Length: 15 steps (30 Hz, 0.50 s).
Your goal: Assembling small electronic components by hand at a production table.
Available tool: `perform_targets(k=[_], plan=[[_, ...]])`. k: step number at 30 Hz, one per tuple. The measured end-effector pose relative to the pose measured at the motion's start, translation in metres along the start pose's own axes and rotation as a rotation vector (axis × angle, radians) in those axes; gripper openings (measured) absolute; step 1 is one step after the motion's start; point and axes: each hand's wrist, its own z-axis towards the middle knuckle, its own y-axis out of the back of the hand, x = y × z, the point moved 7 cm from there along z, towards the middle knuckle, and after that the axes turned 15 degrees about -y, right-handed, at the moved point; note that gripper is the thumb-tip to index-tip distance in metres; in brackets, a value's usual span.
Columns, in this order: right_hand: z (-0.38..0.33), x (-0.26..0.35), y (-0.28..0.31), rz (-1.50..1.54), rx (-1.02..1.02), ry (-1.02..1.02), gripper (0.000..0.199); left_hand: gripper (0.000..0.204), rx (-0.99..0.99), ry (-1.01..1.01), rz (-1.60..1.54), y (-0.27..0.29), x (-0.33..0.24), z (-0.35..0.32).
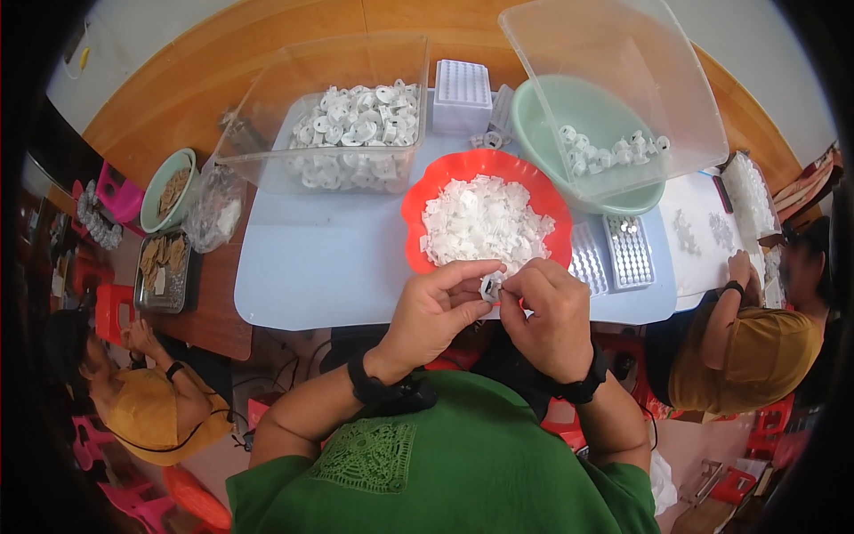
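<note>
In the head view, the left hand [434,307] and the right hand [553,313] meet just above the near edge of a pale blue table [329,258]. Both pinch one small white plastic part [490,287] between thumbs and fingertips, the fingers closed narrowly around it; its exact shape is too small to tell. Each wrist wears a black band.

Just beyond the hands stands a red scalloped bowl [418,200] heaped with small white plastic pieces [485,222]. Farther back on the left, a clear rectangular tub [267,156] holds larger white ring-like parts [356,120]. On the right, a pale green basin [534,133] carries a tilted clear plastic bin [676,98] with a few white parts inside. Beside the red bowl lie two perforated metal trays [629,251], and a white block tray [461,93] stands between the tub and the basin.

A person in a yellow shirt [734,356] sits on the right, a hand on the table; another in yellow [156,414] sits on the left.
</note>
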Motion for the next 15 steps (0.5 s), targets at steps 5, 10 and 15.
perform_targets(k=[5,10,15], plan=[[0.0,0.004,-0.004,-0.05,0.037,0.057,0.015,0.043,-0.007,-0.067,0.11,-0.001,-0.001,-0.003],[-0.002,0.01,-0.007,-0.114,0.083,0.143,0.015,0.043,0.074,-0.079,0.18,0.001,-0.001,-0.005],[-0.002,0.011,-0.008,-0.127,0.079,0.146,0.014,0.044,0.022,-0.09,0.127,-0.001,-0.001,-0.005]])
